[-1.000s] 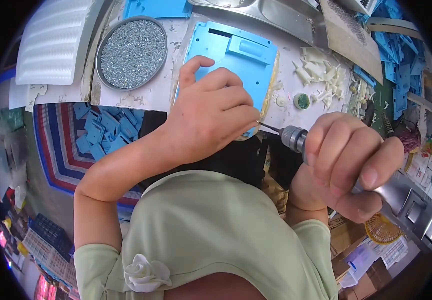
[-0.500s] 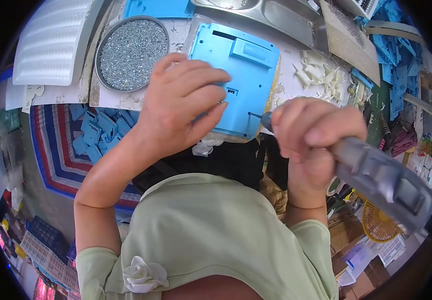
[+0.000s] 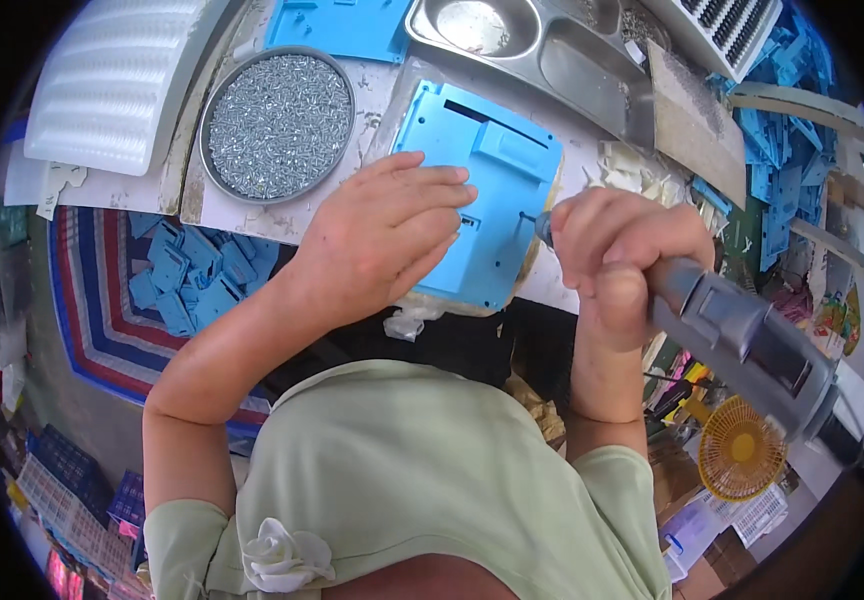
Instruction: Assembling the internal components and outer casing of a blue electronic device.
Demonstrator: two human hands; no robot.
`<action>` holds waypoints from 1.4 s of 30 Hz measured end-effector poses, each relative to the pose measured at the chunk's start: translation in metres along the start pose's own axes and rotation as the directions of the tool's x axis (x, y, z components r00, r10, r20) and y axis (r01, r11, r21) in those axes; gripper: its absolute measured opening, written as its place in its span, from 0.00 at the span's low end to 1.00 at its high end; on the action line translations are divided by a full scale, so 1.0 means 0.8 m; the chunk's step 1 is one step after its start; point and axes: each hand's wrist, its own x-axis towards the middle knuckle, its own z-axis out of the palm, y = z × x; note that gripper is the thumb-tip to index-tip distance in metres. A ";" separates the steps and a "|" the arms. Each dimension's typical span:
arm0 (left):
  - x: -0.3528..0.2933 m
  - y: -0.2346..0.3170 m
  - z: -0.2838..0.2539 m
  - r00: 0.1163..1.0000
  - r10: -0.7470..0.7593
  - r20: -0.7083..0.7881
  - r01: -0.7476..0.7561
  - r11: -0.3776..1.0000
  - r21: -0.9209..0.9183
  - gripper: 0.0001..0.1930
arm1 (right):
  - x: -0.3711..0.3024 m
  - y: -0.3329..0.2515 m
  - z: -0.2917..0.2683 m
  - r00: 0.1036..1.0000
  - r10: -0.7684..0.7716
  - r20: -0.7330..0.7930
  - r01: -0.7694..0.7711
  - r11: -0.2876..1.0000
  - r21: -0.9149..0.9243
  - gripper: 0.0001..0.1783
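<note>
A blue plastic housing (image 3: 497, 180) lies on the worktable in front of me, with a slot, a raised block and several screw holes in its face. My left hand (image 3: 382, 235) rests on its left part, fingers stretched out and flat. My right hand (image 3: 627, 245) is wrapped around a grey electric screwdriver (image 3: 742, 335), which slants down from the lower right. Its thin bit meets the housing at a hole near the right edge. Whether a screw sits under the tip is too small to tell.
A round dish of small screws (image 3: 277, 125) stands at the left, beside a white ribbed tray (image 3: 117, 85). Behind the housing are another blue part (image 3: 342, 30) and a metal compartment tray (image 3: 592, 75). White plastic pieces (image 3: 642, 175) lie at the right. A striped bag (image 3: 102, 300) holds blue parts below the table.
The screwdriver bit has moved from a hole near the housing's lower edge up to one farther along its right side. My left hand still lies on the housing; the whole view has shifted slightly.
</note>
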 end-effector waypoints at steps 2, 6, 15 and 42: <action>0.003 -0.003 0.001 1.000 -0.002 -0.003 0.002 1.000 -0.007 0.08 | 0.006 0.005 -0.004 1.000 0.000 0.018 0.000 1.000 0.024 0.13; 0.006 -0.006 -0.003 1.000 0.008 0.007 -0.008 1.000 -0.010 0.08 | 0.028 0.002 -0.022 0.992 0.009 0.127 -0.028 0.989 0.148 0.13; 0.004 -0.003 0.002 0.999 -0.034 0.009 0.034 0.999 -0.021 0.08 | 0.076 0.051 -0.042 0.985 -0.161 -0.054 0.162 0.987 0.008 0.10; -0.007 -0.010 -0.028 0.962 -0.116 -0.247 0.123 0.992 0.016 0.12 | 0.079 -0.013 0.048 0.950 -0.028 0.310 -0.032 0.982 0.186 0.19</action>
